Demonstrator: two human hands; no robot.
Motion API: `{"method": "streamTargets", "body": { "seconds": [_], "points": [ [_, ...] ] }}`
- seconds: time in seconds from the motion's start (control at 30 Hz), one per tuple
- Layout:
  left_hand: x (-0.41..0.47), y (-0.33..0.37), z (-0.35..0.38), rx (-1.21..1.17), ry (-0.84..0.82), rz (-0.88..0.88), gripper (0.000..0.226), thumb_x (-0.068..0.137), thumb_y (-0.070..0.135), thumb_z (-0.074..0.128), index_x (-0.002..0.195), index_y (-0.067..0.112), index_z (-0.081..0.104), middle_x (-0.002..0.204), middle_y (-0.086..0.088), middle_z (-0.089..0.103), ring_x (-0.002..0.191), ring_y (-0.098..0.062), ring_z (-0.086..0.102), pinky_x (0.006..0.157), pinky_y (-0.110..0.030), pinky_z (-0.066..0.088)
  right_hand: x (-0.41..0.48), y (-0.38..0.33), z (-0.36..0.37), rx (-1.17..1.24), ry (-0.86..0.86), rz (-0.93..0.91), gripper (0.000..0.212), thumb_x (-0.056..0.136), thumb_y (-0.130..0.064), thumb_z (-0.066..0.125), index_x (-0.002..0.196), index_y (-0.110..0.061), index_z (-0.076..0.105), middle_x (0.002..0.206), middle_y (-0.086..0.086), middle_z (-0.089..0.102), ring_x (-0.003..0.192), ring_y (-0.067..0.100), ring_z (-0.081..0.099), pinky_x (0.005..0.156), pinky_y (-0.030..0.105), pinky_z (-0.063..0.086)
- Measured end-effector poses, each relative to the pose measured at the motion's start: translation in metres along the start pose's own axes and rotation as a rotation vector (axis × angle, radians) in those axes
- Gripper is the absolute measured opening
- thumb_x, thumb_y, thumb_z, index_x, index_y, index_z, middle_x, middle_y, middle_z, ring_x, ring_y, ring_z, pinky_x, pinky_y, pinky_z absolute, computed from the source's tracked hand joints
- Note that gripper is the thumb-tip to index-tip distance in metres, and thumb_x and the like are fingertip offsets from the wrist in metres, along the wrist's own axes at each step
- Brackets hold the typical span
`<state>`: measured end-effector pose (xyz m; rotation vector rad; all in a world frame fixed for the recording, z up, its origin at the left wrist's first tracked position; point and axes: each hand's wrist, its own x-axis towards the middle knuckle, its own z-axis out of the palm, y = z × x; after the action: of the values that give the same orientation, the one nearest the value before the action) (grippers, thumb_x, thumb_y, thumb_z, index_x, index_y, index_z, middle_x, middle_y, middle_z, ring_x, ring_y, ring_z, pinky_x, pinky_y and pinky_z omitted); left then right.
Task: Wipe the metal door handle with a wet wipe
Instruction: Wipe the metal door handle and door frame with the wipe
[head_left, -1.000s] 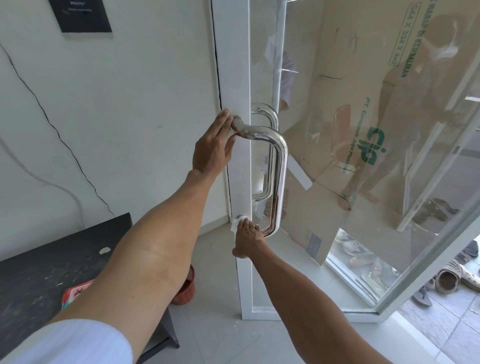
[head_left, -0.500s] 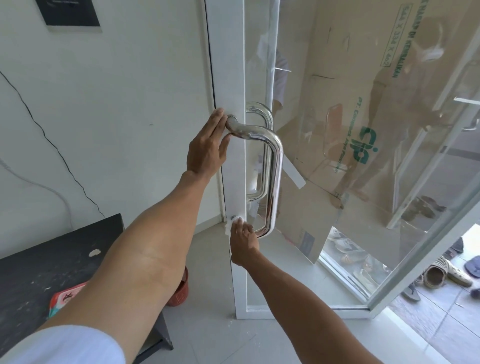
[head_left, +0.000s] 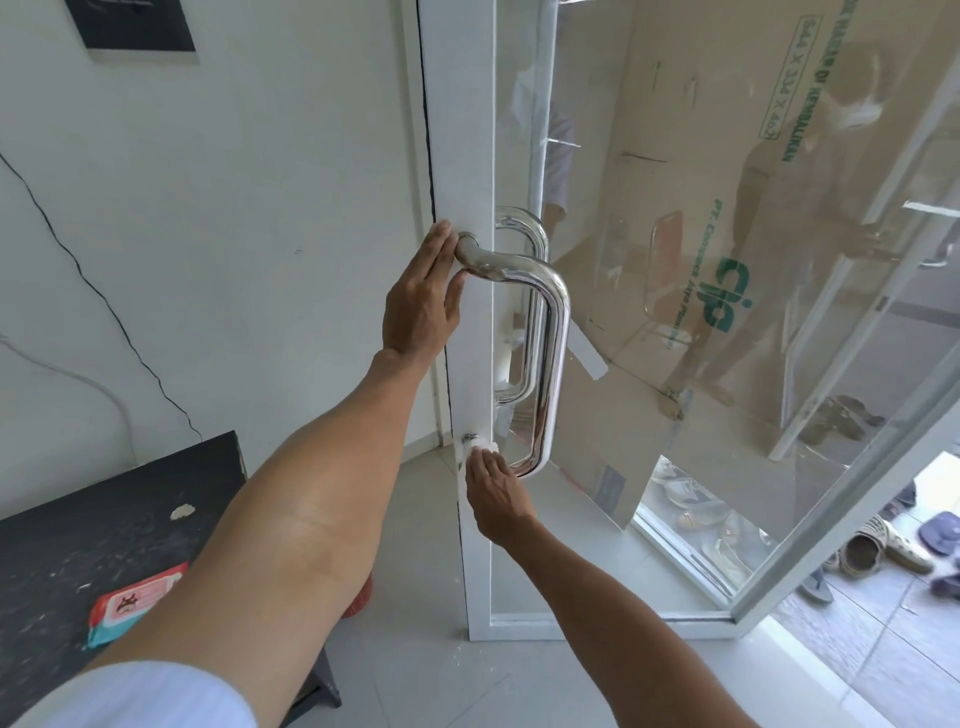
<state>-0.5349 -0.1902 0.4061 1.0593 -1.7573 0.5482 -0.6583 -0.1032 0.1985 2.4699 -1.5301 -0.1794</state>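
Observation:
A shiny D-shaped metal door handle is mounted on the white frame of a glass door. My right hand presses a crumpled white wet wipe against the handle's lower mount, where the bar meets the frame. My left hand lies flat on the frame beside the handle's upper mount, fingers straight and together, thumb touching the bar. A second handle shows through the glass on the door's far side.
A dark table at lower left carries a pink wet-wipe pack. An orange bucket stands under it. Cardboard leans behind the glass. Shoes lie outside past the open door.
My right hand with the wipe has stayed at the handle's lower mount, shifting only slightly. My left hand holds its place at the upper mount. The camera view has drifted a little.

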Motion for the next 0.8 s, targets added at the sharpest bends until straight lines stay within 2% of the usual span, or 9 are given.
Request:
{"method": "streamTargets", "body": {
  "seconds": [0.1, 0.2, 0.33, 0.53, 0.6, 0.67, 0.73, 0.8],
  "points": [
    [-0.002, -0.001, 0.001, 0.001, 0.023, 0.016, 0.039, 0.097, 0.019, 0.053, 0.131, 0.000, 0.057, 0.143, -0.012, 0.052, 0.127, -0.024, 0.055, 0.095, -0.032, 0.053, 0.001, -0.001, 0.008, -0.037, 0.035, -0.061, 0.056, 0.094, -0.011, 0.049, 0.144, 0.007, 0.033, 0.156, 0.027, 0.011, 0.145, 0.041, 0.013, 0.121, 0.046, 0.011],
    [-0.002, -0.003, 0.001, 0.027, 0.036, 0.047, 0.039, 0.098, 0.021, 0.051, 0.130, 0.000, 0.057, 0.140, -0.014, 0.053, 0.127, -0.026, 0.055, 0.098, -0.033, 0.051, 0.012, -0.010, 0.008, -0.031, 0.006, -0.067, 0.046, 0.097, -0.013, 0.045, 0.141, 0.002, 0.042, 0.159, 0.023, 0.007, 0.148, 0.039, 0.000, 0.121, 0.044, 0.010],
    [-0.001, -0.005, -0.001, 0.051, 0.064, 0.102, 0.039, 0.099, 0.022, 0.048, 0.129, 0.000, 0.058, 0.138, -0.014, 0.055, 0.128, -0.025, 0.053, 0.101, -0.032, 0.047, 0.028, -0.021, 0.005, 0.049, -0.064, 0.054, 0.057, 0.096, -0.009, 0.048, 0.146, 0.008, 0.027, 0.158, 0.026, 0.003, 0.148, 0.036, -0.002, 0.121, 0.041, 0.010],
    [-0.004, -0.008, 0.004, 0.053, 0.091, 0.101, 0.037, 0.098, 0.019, 0.052, 0.130, 0.000, 0.058, 0.139, -0.013, 0.055, 0.129, -0.023, 0.052, 0.102, -0.031, 0.044, 0.024, -0.031, -0.001, 0.179, -0.036, 0.188, 0.072, 0.093, -0.005, 0.050, 0.146, 0.016, 0.006, 0.156, 0.030, 0.004, 0.147, 0.040, 0.005, 0.121, 0.043, 0.012],
    [-0.004, -0.008, 0.005, 0.056, 0.095, 0.107, 0.037, 0.098, 0.019, 0.052, 0.129, 0.000, 0.059, 0.139, -0.013, 0.055, 0.129, -0.024, 0.052, 0.102, -0.032, 0.043, 0.025, -0.031, -0.006, 0.244, -0.046, 0.238, 0.078, 0.091, -0.007, 0.053, 0.145, 0.017, 0.002, 0.155, 0.032, 0.009, 0.146, 0.041, 0.011, 0.121, 0.041, 0.015],
    [-0.003, -0.008, 0.004, 0.059, 0.097, 0.117, 0.037, 0.098, 0.019, 0.052, 0.128, 0.000, 0.059, 0.138, -0.013, 0.056, 0.129, -0.024, 0.053, 0.101, -0.033, 0.044, 0.025, -0.025, -0.012, 0.301, -0.046, 0.297, 0.081, 0.088, -0.010, 0.058, 0.145, 0.016, 0.008, 0.149, 0.031, 0.023, 0.140, 0.039, 0.028, 0.117, 0.038, 0.026],
    [-0.003, -0.008, 0.003, 0.066, 0.101, 0.121, 0.036, 0.098, 0.019, 0.053, 0.128, 0.000, 0.059, 0.138, -0.013, 0.056, 0.128, -0.024, 0.053, 0.100, -0.033, 0.044, 0.024, -0.012, -0.016, 0.337, -0.068, 0.330, 0.066, 0.087, -0.012, 0.060, 0.141, 0.011, 0.029, 0.134, 0.023, 0.048, 0.125, 0.033, 0.050, 0.104, 0.035, 0.041],
    [-0.003, -0.007, 0.003, 0.062, 0.103, 0.112, 0.037, 0.098, 0.018, 0.053, 0.129, 0.000, 0.059, 0.138, -0.013, 0.056, 0.129, -0.024, 0.052, 0.100, -0.033, 0.043, 0.022, 0.004, -0.018, 0.348, -0.101, 0.314, 0.039, 0.084, -0.010, 0.060, 0.121, -0.001, 0.052, 0.114, 0.012, 0.064, 0.107, 0.028, 0.064, 0.087, 0.033, 0.049]
  ]
}}
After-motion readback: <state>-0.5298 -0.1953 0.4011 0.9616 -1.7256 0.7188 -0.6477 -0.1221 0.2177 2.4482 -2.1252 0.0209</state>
